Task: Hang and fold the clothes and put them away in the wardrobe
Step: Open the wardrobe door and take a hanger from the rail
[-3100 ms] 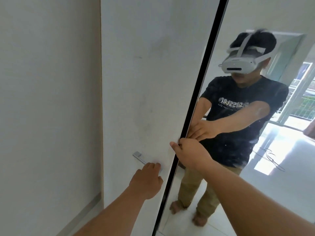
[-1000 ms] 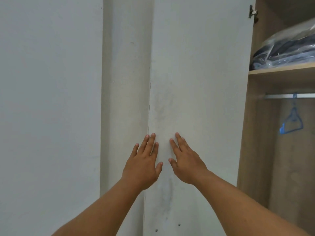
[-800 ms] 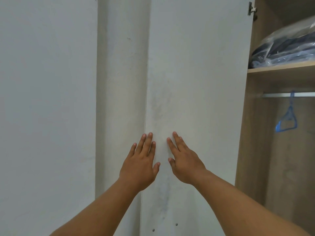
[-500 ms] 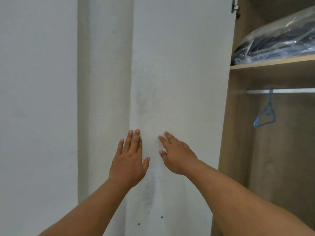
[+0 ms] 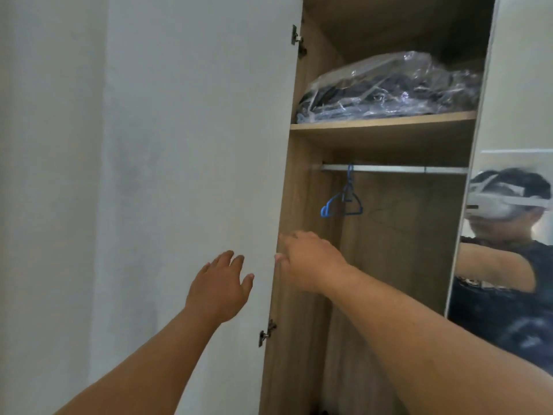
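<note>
The wardrobe stands open in front of me, its white left door (image 5: 194, 145) swung back against the wall. My left hand (image 5: 220, 283) is spread with straight fingers in front of the door's inner face. My right hand (image 5: 305, 259) is at the hinge edge of that door, fingers relaxed, holding nothing. Inside, a metal rail (image 5: 392, 168) carries blue plastic hangers (image 5: 344, 202). On the wooden shelf (image 5: 383, 122) above lies a clear plastic bag of dark clothes (image 5: 389, 88).
A mirrored door (image 5: 508, 265) on the right shows a person's reflection with a white headset. A hinge (image 5: 266, 332) sits low on the left door. The bare wall (image 5: 45, 175) lies to the left.
The view has swung right, showing the wardrobe's inside and the mirrored door. Both hands have come off the middle of the left door and shifted toward its hinge edge.
</note>
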